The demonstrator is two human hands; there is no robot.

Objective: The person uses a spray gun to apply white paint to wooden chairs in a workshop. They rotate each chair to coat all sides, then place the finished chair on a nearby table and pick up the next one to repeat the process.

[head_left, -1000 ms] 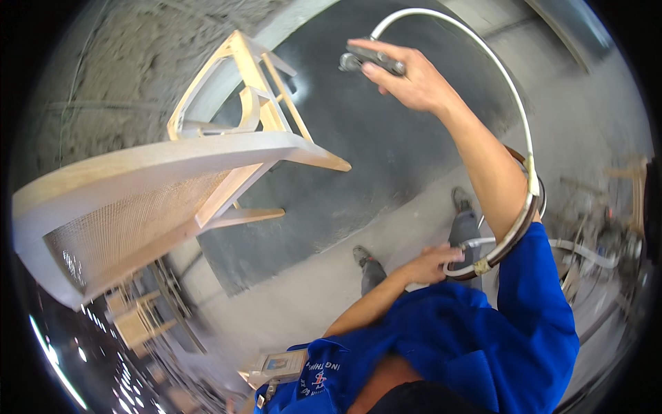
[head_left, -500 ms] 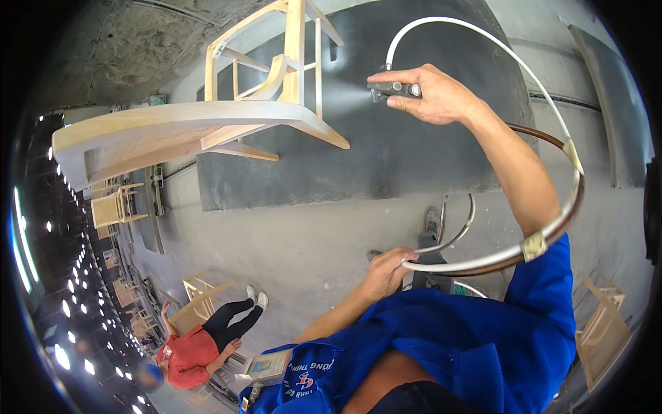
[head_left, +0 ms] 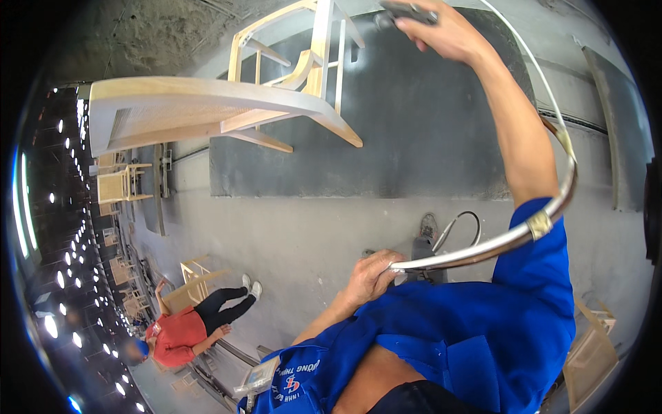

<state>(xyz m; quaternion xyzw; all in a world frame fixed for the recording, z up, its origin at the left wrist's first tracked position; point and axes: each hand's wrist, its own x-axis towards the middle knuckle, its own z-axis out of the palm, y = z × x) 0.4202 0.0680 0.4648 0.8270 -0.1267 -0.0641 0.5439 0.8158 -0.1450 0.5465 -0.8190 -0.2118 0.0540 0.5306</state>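
Note:
At the top of the view my right hand (head_left: 445, 29) grips a dark spray gun (head_left: 411, 12), with my arm stretched out over the grey board. My left hand (head_left: 374, 274), low and close to my body, is closed round a pale hose (head_left: 476, 250). A brown hose runs alongside it, bound on with tape, and the pair loops up past my right forearm. To the left of the spray gun, a light wooden chair (head_left: 276, 100) lies tipped over on the board, its backrest toward the left. Neither hand touches the chair.
A large dark grey board (head_left: 414, 159) lies under the chair. Another dark panel (head_left: 614, 124) leans at the far right. A co-worker in a red shirt (head_left: 181, 336) is at the lower left beside a wooden chair. More chairs (head_left: 114, 186) line the left; another chair (head_left: 593, 352) stands lower right.
My right hand has moved up and farther away with the spray gun; the visible spray mist is gone. My left hand has shifted slightly left, still on the hose. The whole view has shifted a little.

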